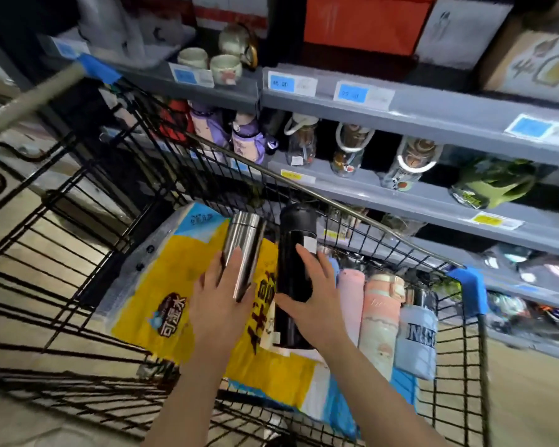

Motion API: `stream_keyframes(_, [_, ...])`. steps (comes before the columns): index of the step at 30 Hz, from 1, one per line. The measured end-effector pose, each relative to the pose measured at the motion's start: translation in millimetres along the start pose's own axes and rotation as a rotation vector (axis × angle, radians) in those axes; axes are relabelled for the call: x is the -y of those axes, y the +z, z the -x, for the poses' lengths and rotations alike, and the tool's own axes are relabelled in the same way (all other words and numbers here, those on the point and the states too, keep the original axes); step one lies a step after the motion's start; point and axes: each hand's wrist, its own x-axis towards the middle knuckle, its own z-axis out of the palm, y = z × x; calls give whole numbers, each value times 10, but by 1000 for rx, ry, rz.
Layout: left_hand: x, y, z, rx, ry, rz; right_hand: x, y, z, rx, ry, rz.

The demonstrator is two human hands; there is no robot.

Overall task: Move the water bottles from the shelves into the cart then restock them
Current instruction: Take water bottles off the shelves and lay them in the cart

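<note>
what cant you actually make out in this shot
Head view, the only one:
- Price tags on the shelf edges: print too blurred to read.
- Black bottle: lower part hidden behind the right hand.
- Steel bottle: base covered by the left hand.
- Yellow pack in the cart: partly hidden by both arms.
- Lowest shelf items at right: blurred, cut off by the frame edge.

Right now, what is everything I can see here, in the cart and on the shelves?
steel bottle: one, silver, over the cart, in left hand.
black bottle: one, over the cart, in right hand.
cart: one, black wire, blue corners, beside the shelves.
yellow pack: one, yellow and blue, lying in cart.
pastel bottles: about three, pink and blue, cart's right side.
shelves: several, grey, holding bottles, cups, boxes.
purple bottles: about two, middle shelf.
left hand: fingers around steel bottle.
right hand: fingers around black bottle.
</note>
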Motion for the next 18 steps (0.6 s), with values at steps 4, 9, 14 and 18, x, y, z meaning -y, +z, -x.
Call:
stream_keyframes(4, [-834,-99,190,-175,44,119,-73,-713,274,-120,-96,-115])
stream_keyframes(9, [-1965,-110,502,-274,52,273,-220,-1911,549,-238,-268,-170])
stream_keyframes(14, [-3184,-76,754,-348,50,354,-384,-3081,756,-232,-362,-232])
stream_keyframes(18, [-3835,-66,812,-392,69,436,-439,-3761,814,-175,-393,-269])
